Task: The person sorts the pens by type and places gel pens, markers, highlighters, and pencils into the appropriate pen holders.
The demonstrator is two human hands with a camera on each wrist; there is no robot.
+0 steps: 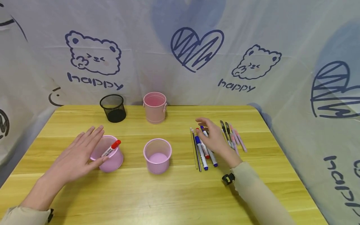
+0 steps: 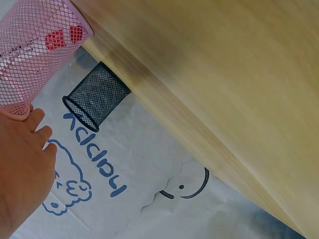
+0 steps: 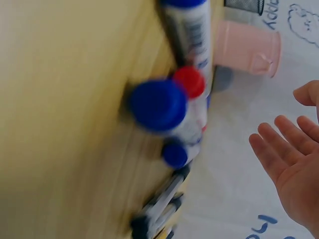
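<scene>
L hand (image 1: 80, 153) at mesh pink cup (image 1: 113, 163), R hand (image 1: 215, 139) over markers (image 1: 201, 153).
L grip: fingers straight by rim, nothing clamped; red-capped marker (image 1: 112, 147) leans in cup, cap above rim. R grip: thumb & fingers apart, nothing held; markers lie on table (image 1: 174, 197) w/ pencils (image 1: 194, 148) to L, pens (image 1: 228, 128) to R. 2nd pink cup (image 1: 157, 167) btwn hands; black cup (image 1: 116, 115) & pink pail (image 1: 155, 113) at back.
</scene>
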